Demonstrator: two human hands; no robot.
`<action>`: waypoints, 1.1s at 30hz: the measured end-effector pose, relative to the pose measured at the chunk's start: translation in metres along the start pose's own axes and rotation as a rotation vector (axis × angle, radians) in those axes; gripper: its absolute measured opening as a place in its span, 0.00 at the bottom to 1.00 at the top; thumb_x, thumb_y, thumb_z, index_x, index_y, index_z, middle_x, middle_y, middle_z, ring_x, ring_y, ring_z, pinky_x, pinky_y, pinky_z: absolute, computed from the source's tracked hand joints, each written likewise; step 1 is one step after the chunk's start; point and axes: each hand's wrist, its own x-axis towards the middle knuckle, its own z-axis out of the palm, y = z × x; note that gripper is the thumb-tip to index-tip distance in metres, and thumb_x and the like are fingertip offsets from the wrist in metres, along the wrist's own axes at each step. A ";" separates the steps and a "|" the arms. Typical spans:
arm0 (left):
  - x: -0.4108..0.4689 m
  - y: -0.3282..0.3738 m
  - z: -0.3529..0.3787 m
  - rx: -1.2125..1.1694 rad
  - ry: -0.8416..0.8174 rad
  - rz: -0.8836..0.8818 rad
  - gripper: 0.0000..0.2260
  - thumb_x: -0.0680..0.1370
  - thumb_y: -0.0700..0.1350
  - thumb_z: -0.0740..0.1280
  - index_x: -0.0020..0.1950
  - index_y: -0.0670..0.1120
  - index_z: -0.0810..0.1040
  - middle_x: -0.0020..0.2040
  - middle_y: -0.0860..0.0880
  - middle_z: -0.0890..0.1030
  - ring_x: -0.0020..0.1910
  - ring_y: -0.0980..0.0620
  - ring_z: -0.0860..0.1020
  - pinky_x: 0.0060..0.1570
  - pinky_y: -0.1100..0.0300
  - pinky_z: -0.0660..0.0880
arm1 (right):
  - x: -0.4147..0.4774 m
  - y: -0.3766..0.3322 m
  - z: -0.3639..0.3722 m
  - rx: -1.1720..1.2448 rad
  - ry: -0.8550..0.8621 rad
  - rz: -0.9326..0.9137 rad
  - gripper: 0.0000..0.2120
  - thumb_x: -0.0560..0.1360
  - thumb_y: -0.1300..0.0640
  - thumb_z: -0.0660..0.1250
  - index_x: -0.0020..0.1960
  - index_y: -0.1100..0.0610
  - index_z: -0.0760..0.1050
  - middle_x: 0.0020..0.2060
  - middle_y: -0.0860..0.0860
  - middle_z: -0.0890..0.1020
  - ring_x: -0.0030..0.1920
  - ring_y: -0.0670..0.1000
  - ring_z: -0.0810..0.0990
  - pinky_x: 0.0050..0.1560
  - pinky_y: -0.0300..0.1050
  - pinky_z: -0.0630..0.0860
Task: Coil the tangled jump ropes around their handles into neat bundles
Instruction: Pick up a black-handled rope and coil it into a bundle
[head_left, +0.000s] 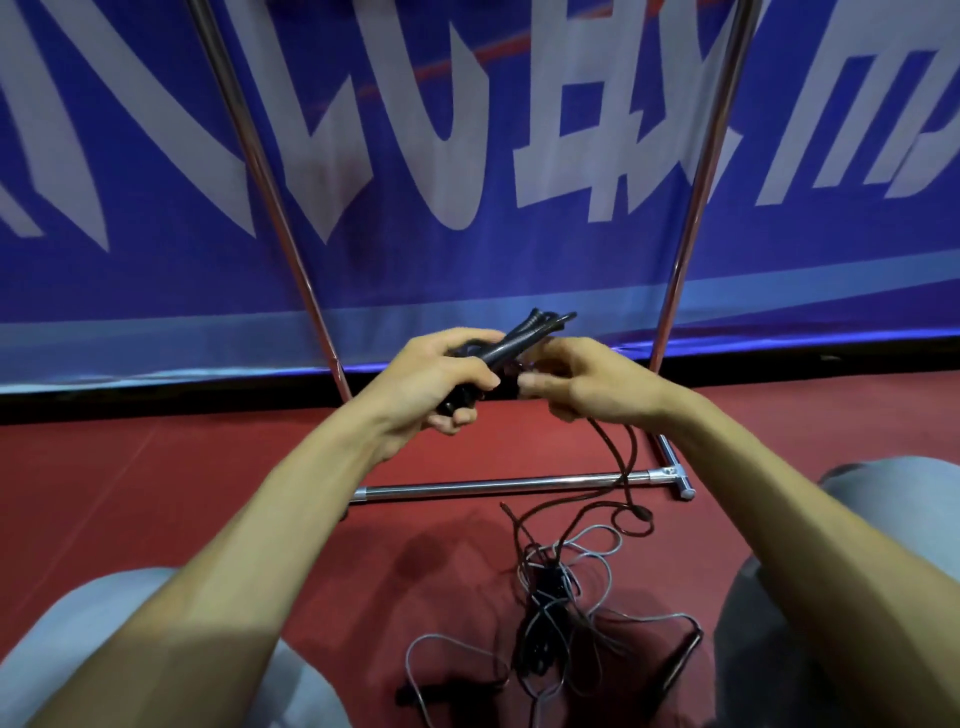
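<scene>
Our left hand (441, 379) was curled round a pair of black handles (519, 340), held up in front of us with their far ends pointing up and to the right. Just beside it, our right hand (576, 382) had its fingers bent, pinching the dark cord (618, 462), which hung from there to the red floor (156, 467). Below, between our knees, lay the tangle of grey and dark ropes (550, 597), with one loose handle (421, 693) at its left edge and another handle (680, 657) at its right. A metal rail (493, 486) crossed the floor beyond, before a blue banner (467, 156).
</scene>
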 end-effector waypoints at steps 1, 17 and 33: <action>0.000 0.000 0.000 0.008 0.009 -0.021 0.16 0.73 0.32 0.64 0.59 0.43 0.79 0.43 0.41 0.73 0.22 0.52 0.66 0.22 0.67 0.56 | -0.002 0.000 0.000 0.015 -0.020 0.000 0.15 0.77 0.55 0.67 0.62 0.55 0.71 0.44 0.47 0.79 0.30 0.48 0.74 0.32 0.42 0.70; -0.002 -0.002 -0.002 0.349 0.022 0.071 0.04 0.76 0.43 0.70 0.47 0.43 0.79 0.35 0.46 0.79 0.23 0.53 0.68 0.24 0.65 0.63 | -0.004 -0.004 -0.003 0.178 0.374 -0.039 0.15 0.79 0.50 0.63 0.37 0.57 0.74 0.25 0.49 0.73 0.22 0.52 0.69 0.25 0.40 0.63; 0.008 -0.014 -0.020 0.874 0.412 0.241 0.07 0.76 0.49 0.68 0.47 0.47 0.75 0.32 0.51 0.75 0.28 0.51 0.72 0.30 0.58 0.69 | -0.013 -0.004 -0.003 -0.338 -0.143 0.174 0.15 0.78 0.47 0.63 0.45 0.60 0.75 0.28 0.55 0.81 0.30 0.54 0.82 0.34 0.41 0.77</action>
